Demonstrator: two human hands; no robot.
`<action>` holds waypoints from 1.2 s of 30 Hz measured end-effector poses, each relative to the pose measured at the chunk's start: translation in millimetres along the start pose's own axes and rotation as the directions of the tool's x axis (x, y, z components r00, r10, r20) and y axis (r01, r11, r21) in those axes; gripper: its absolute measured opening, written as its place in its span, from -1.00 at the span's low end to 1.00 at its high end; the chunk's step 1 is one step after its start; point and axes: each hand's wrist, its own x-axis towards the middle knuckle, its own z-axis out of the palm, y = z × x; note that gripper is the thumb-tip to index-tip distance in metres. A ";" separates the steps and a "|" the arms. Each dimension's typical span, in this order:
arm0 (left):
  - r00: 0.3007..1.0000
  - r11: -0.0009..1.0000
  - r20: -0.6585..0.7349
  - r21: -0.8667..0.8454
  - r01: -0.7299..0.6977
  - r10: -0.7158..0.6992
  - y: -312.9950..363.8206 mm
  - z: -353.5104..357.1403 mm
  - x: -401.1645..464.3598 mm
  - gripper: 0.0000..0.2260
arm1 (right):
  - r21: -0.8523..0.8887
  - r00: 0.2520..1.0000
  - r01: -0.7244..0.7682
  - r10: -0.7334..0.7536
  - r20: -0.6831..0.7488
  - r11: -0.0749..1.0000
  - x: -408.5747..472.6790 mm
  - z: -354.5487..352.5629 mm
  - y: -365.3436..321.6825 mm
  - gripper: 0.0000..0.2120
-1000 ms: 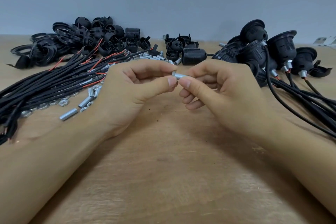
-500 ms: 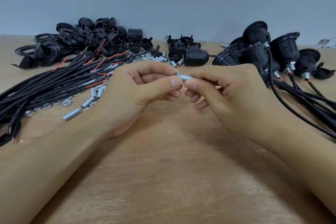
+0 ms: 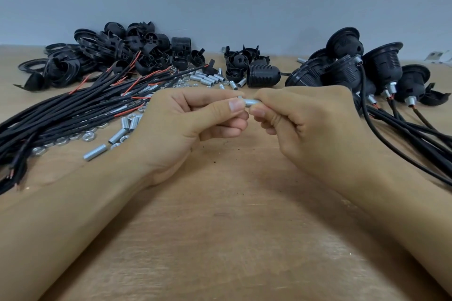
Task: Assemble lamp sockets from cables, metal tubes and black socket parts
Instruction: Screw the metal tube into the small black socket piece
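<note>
A short threaded metal tube (image 3: pixel 250 101) is held level above the middle of the wooden table (image 3: pixel 234 239), pinched from both ends between two hands. The left hand (image 3: pixel 193 124) grips its left end, thumb and forefinger closed on it with the other fingers curled beneath; whether a small nut sits at that end is too blurred to tell. The right hand (image 3: pixel 310 124) pinches the right end between thumb and fingertips, its remaining fingers curled in under the tube. Both forearms rest on the table, running from the near corners toward the centre. Just left of the left hand lie loose metal tubes (image 3: pixel 117 135) and scattered nuts (image 3: pixel 88 136), with more tubes farther back near the middle (image 3: pixel 210 78). Over and beside them runs a bundle of black cables (image 3: pixel 61 117) with red and bare wire ends, stretching from the near left edge toward the far centre. Behind that, at the far left against the wall, sits a heap of black socket parts (image 3: pixel 117 54) — rings, caps and threaded pieces — and a smaller cluster of black caps (image 3: pixel 241 61) stands at the far middle beside a threaded socket body (image 3: pixel 263 76) lying on its side. At the far right a group of assembled sockets (image 3: pixel 367 68) is piled up, their cables (image 3: pixel 415 134) trailing toward the near right edge.
</note>
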 end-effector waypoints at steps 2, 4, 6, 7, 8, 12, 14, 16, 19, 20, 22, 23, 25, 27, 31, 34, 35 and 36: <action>0.999 0.998 -0.014 0.055 -0.042 0.043 -0.8 0.7 -1.0 -0.75 | 0.088 0.999 -0.051 0.050 0.014 0.995 -2.2 0.4 -1.8 -0.70; 0.992 0.978 -0.008 0.170 -0.125 0.128 -1.9 3.9 -3.0 -0.76 | 0.311 0.978 -0.211 0.202 0.061 0.927 -4.4 0.6 -3.3 -0.78; 0.977 0.938 0.029 0.277 -0.210 0.211 -2.1 7.1 -5.3 -0.79 | 0.478 0.917 -0.398 0.362 0.170 0.783 -4.7 1.6 -3.0 -0.76; 0.966 0.912 0.047 0.322 -0.255 0.253 -2.0 7.7 -6.3 -0.79 | 0.537 0.878 -0.476 0.411 0.246 0.696 -4.4 2.0 -2.4 -0.73; 0.954 0.883 0.064 0.365 -0.295 0.292 -1.7 7.4 -7.0 -0.79 | 0.586 0.841 -0.539 0.433 0.325 0.606 -3.4 2.3 -2.4 -0.70; 0.926 0.826 0.085 0.427 -0.368 0.369 -2.0 4.5 -6.8 -0.79 | 0.722 0.767 -0.620 0.435 0.472 0.309 1.4 2.0 -7.5 -0.69; 0.921 0.820 0.084 0.429 -0.378 0.380 -2.2 3.8 -5.2 -0.79 | 0.758 0.771 -0.600 0.437 0.463 0.255 2.7 1.6 -9.1 -0.71; 0.919 0.813 0.103 0.437 -0.385 0.380 -2.7 3.6 -5.2 -0.79 | 0.763 0.786 -0.580 0.439 0.434 0.284 3.3 1.0 -9.7 -0.68; 0.920 0.826 0.083 0.415 -0.381 0.383 -2.4 6.2 -6.7 -0.77 | 0.750 0.835 -0.512 0.447 0.320 0.419 1.6 2.8 -10.8 -0.70; 0.921 0.836 0.064 0.400 -0.376 0.383 -1.8 7.6 -6.9 -0.78 | 0.738 0.851 -0.480 0.454 0.263 0.473 0.9 3.9 -11.7 -0.71; 0.931 0.866 0.030 0.358 -0.350 0.364 -0.1 9.5 -6.4 -0.78 | 0.701 0.882 -0.408 0.450 0.138 0.585 -0.6 5.8 -13.6 -0.77; 0.939 0.885 0.015 0.329 -0.330 0.345 0.4 9.5 -5.9 -0.78 | 0.667 0.897 -0.370 0.434 0.077 0.646 -1.5 6.8 -14.2 -0.81; 0.954 0.922 -0.008 0.262 -0.286 0.299 0.0 8.9 -4.7 -0.81 | 0.604 0.920 -0.305 0.391 -0.012 0.737 -1.7 6.3 -15.2 -0.93; 0.968 0.948 -0.007 0.200 -0.246 0.252 -0.9 8.0 -3.7 -0.81 | 0.618 0.926 -0.278 0.376 -0.030 0.736 -1.6 4.0 -14.5 -0.95; 0.962 0.941 -0.005 0.210 -0.265 0.272 -1.1 7.1 -3.4 -0.79 | 0.669 0.929 -0.316 0.364 0.072 0.673 -0.2 -1.1 -12.8 -0.82; 0.945 0.906 -0.007 0.287 -0.310 0.326 -1.7 7.4 -3.8 -0.74 | 0.678 0.904 -0.372 0.414 0.110 0.634 1.3 -2.0 -12.3 -0.85; 0.940 0.894 -0.009 0.311 -0.322 0.341 -1.8 7.3 -3.9 -0.73 | 0.670 0.897 -0.390 0.426 0.120 0.632 1.1 -1.8 -12.2 -0.86; 0.935 0.882 -0.005 0.334 -0.332 0.354 -1.8 7.4 -4.1 -0.72 | 0.657 0.891 -0.409 0.431 0.140 0.634 0.8 -1.5 -12.5 -0.86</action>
